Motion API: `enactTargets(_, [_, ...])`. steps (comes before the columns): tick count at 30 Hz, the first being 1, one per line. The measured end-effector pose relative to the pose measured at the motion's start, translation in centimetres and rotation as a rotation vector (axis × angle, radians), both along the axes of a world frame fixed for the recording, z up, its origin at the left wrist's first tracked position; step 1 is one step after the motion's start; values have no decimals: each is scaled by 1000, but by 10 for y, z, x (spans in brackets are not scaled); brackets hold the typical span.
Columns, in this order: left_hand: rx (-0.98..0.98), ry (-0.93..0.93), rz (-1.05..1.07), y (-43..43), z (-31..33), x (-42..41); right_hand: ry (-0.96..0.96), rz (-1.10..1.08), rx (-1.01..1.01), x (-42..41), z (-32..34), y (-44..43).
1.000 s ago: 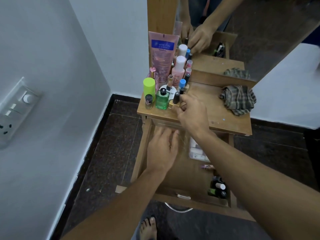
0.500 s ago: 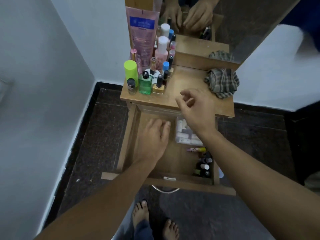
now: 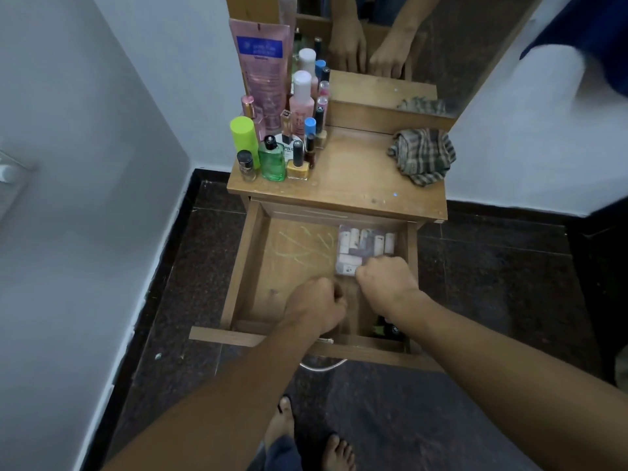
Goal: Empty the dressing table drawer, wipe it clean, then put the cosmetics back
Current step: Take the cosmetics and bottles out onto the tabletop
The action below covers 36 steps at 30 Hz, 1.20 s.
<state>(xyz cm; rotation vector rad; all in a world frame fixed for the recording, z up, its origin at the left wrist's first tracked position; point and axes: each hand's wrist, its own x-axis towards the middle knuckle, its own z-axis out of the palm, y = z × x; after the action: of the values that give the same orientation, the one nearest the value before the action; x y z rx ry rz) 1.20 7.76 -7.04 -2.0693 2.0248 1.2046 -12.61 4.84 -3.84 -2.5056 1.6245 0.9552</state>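
The drawer [image 3: 242, 266] stands pulled out below the front edge of the worktop [image 3: 356, 188]. A cluster of bottles [image 3: 273, 158] crowds the worktop's left rear, a cloth [image 3: 421, 156] lies at its right, and the mirror [image 3: 458, 45] stands behind. In the drawer, a pack of tubes [image 3: 367, 243] sits right rear, with a few bottles [image 3: 387, 329] front right.

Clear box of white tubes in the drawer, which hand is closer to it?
Right. The right hand is at the near edge of the clear box; the left hand is farther left, over bare drawer floor.
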Motion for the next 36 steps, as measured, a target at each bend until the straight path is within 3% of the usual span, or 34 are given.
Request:
enactTargets(4, [-26, -8, 12, -1, 3, 0, -53, 63, 14, 1, -1, 4])
enactTargets(6, [-130, -2, 84, -2, 11, 3, -204, 2, -37, -3, 7, -2])
enactTargets(11, [-555, 142, 385, -10, 29, 12, -1091, -420, -285, -2, 38, -29])
enactTargets(13, [-637, 189, 495, -20, 33, 13, -1264, -469, -323, 13, 49, -45])
enactTargets(21, [-679, 271, 654, -62, 41, 22, -1231, -443, -448, 70, 54, -91])
enactTargets(26, [-655, 236, 662, -73, 34, 28, -1101, -431, -456, 79, 44, -94])
enactTargets(36, [-675, 172, 676, -78, 35, 34, -1058, -431, -523, 84, 38, -95])
